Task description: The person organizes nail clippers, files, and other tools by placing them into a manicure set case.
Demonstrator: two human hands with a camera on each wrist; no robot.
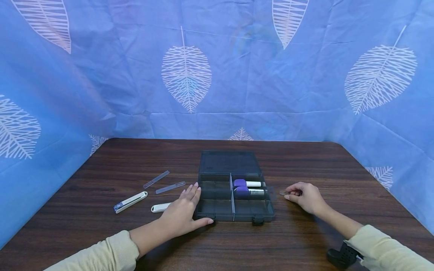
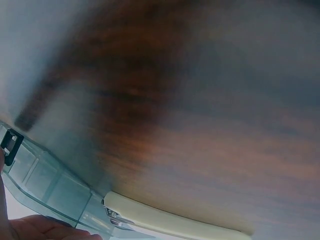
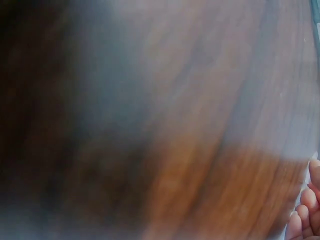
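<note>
Beside a dark box, one hand braces and one pinches

At the left of the table (image 1: 305, 158), a white tool with a blue end (image 1: 130, 202) lies slanted near two clear strips (image 1: 170, 188), seemingly laid loose for easy picking up. Just right, a second white tool (image 1: 160, 207) is partly hidden by the left hand (image 1: 181, 212). That hand is spread, fingers straight against the left side of the smoky box (image 1: 244, 217) and thumb out by its near-left corner, probably to steady it.

Mid-table, the box has its lid (image 1: 228, 162) tipped back to the far side, which leaves the inside reachable. A divider (image 1: 232, 199) parts left from right; on the right, two purple-and-white tubes (image 1: 249, 184) lie crosswise, side by side, perhaps because they fit best that way.

Farther right, outside the box, the right hand (image 1: 305, 196) pinches a small clear piece (image 1: 283, 193) between thumb and fingers; its full length is hard to tell, being so faint. A black wrist device (image 1: 343, 256) sits at the right sleeve (image 1: 383, 242).

Under everything runs dark wood grain; blue cloth (image 1: 135, 75) with white leaves hangs at the far side, left and right.
</note>
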